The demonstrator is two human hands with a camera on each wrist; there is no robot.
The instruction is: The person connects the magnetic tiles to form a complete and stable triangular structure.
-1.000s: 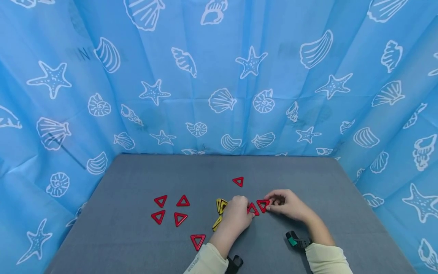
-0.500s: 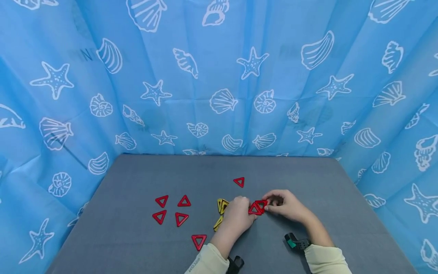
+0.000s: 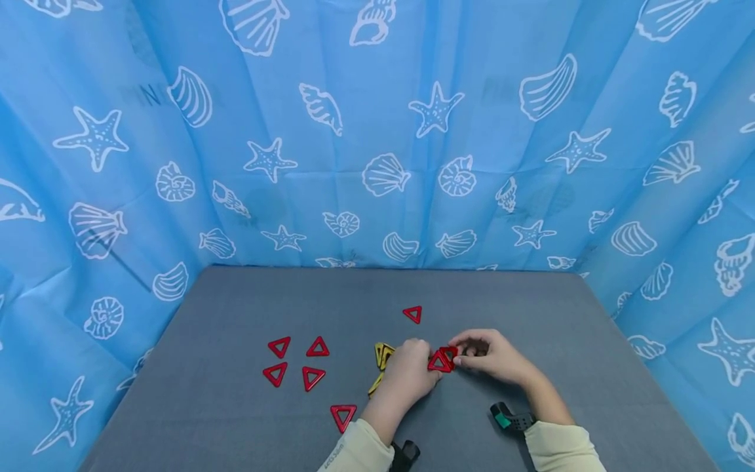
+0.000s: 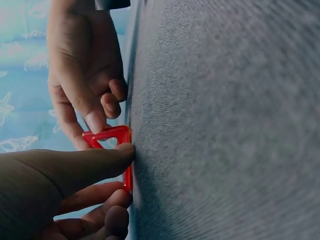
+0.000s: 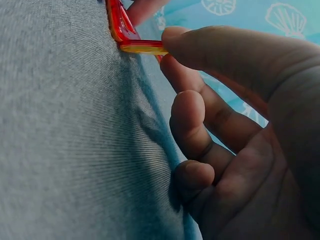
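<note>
left hand (image 3: 407,373) pinches red triangle (image 3: 439,362), apex away | right hand (image 3: 492,357) pinches second triangle (image 3: 451,353), apex toward person

desk (image 3: 236,419) grey cloth | four red triangles (image 3: 295,360) clustered left | one red triangle (image 3: 342,415) near front | one (image 3: 412,313) farther back | yellow pieces (image 3: 382,354) mid-desk | blue seashell curtain (image 3: 377,131) behind

Both hands, left hand (image 4: 55,185) and right hand (image 4: 82,65), pinch a red triangle (image 4: 116,145) on gray cloth (image 4: 225,120).

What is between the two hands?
Red triangles, pinched by the left hand and right hand together. The head view shows it.
</note>
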